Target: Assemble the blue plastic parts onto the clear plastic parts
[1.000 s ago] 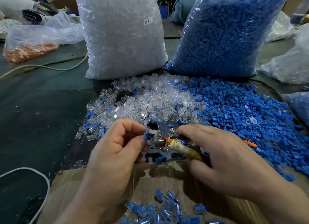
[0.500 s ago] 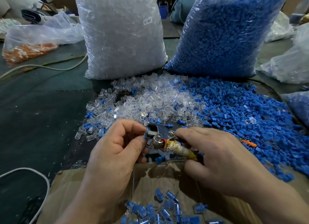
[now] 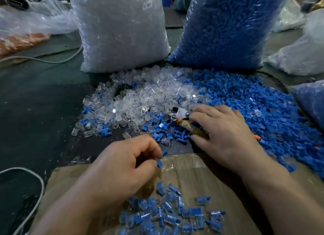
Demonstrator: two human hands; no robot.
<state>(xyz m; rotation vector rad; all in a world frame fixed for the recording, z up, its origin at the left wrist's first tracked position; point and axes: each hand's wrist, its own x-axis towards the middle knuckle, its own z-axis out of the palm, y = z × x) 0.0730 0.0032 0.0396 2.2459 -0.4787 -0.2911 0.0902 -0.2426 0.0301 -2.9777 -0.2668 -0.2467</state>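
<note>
Dark green table point(image 3: 35, 103) runs back to two fat sacks, a clear bag point(image 3: 119, 33) on the left and a blue bag point(image 3: 224, 27) on the right. Each has its own heap in front of it: clear parts point(image 3: 140, 97) toward the left and blue parts point(image 3: 245, 101) toward the right, mixing where they meet. At that seam sits a small metal press point(image 3: 180, 113), its taped handle point(image 3: 187, 126) running from the head back and to the right, toward the person. The right hand point(image 3: 224, 134) grips that handle, forefinger over the top and thumb below, with blue parts lying against its outer edge. The left hand point(image 3: 121, 168) hovers nearer the body, over the far rim of a cardboard box point(image 3: 201, 171), fingers curled and pinching a small blue piece point(image 3: 159, 163). Motion blur makes it hard to say whether a clear shell is on it, though it resembles the joined pieces point(image 3: 166, 212) lying in the box. Judged from this, the piece is due to drop straight down, since the box lies directly beneath that hand. For the next pair, the clear parts lie ahead and slightly left of the left hand, which is the nearer one, while the right hand is occupied on the press.
</note>
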